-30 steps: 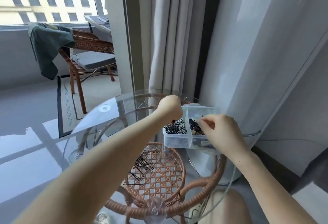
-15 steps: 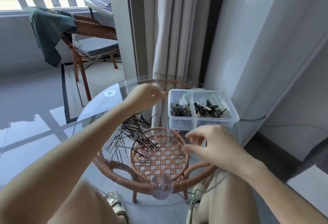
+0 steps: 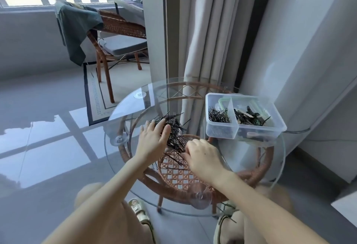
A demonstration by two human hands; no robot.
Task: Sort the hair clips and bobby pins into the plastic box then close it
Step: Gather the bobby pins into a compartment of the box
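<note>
A heap of black bobby pins (image 3: 174, 130) lies on the round glass table (image 3: 123, 112). My left hand (image 3: 152, 140) rests flat on the heap's left side, fingers straight. My right hand (image 3: 201, 156) is at the heap's near right edge with fingers curled down onto the pins; whether it pinches any is hidden. The clear plastic box (image 3: 278, 119) stands open at the table's right, its left compartment holding bobby pins (image 3: 219, 116) and its right one dark hair clips (image 3: 249, 118). A green-rimmed lid (image 3: 222, 99) shows beneath the box.
A wicker frame (image 3: 179, 176) shows under the glass. Grey curtains (image 3: 204, 31) hang behind the table. A wicker chair (image 3: 119, 29) with a green cloth (image 3: 75, 25) stands far left on the tiled floor. My knees and sandals (image 3: 140, 211) are below the table edge.
Both hands left the box and dropped to the pin heap. The left hand opened flat onto it. The view tilted down and the box now lies to the right.
</note>
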